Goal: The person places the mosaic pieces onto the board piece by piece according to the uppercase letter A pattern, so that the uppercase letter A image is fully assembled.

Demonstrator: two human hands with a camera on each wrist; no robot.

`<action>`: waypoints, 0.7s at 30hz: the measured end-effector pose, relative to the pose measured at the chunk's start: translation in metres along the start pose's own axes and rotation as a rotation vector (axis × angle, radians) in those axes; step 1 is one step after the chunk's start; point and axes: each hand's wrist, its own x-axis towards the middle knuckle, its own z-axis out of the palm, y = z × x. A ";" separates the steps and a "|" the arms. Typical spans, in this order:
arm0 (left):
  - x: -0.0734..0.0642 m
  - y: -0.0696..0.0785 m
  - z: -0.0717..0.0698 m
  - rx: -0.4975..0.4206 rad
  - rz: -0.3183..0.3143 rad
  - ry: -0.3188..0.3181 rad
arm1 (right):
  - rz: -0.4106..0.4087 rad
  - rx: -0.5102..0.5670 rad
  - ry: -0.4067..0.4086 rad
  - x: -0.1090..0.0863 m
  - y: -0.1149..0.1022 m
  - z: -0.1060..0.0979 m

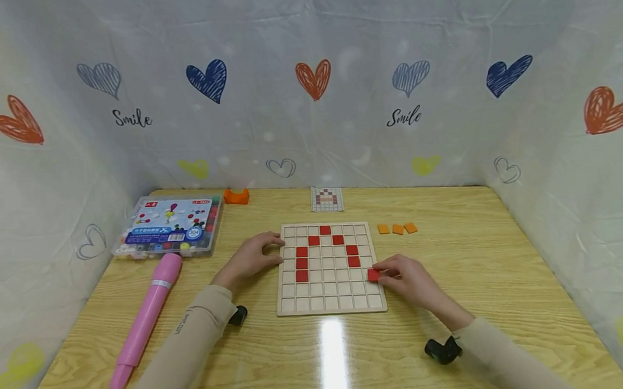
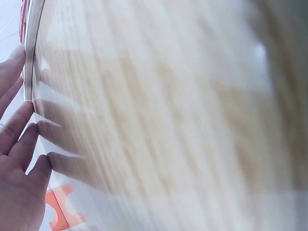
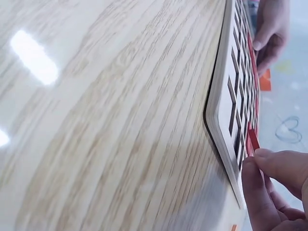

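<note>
A wooden grid board [image 1: 330,288] lies on the table, with several red square tiles [image 1: 325,230] set in its cells in an arch shape. My right hand [image 1: 410,278] pinches a red tile [image 3: 253,138] between thumb and fingers; it overlaps the board's right edge in the head view, a little below the tiles on that side. In the right wrist view the tile is tilted close over the grid. My left hand [image 1: 251,256] rests at the board's left edge, fingertips right at the rim and holding no tile, as the left wrist view also shows.
Three orange tiles [image 1: 397,229] lie right of the board. A small pattern card [image 1: 326,199] sits behind it, printed with a similar arch. At the left are a clear box of colored beads [image 1: 169,226], an orange bracket-shaped piece [image 1: 236,197] and a pink wand-like object [image 1: 146,320].
</note>
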 end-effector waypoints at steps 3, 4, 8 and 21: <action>0.000 0.000 0.000 -0.004 0.003 0.001 | -0.017 -0.010 -0.016 0.004 -0.002 0.004; 0.000 0.000 0.000 -0.004 0.004 0.001 | -0.017 -0.011 -0.022 0.006 -0.002 0.005; 0.001 -0.002 0.000 -0.005 0.000 0.002 | -0.030 -0.009 -0.044 0.013 -0.006 0.009; 0.002 -0.003 0.001 -0.001 0.000 0.004 | -0.003 -0.020 -0.090 0.028 -0.017 0.019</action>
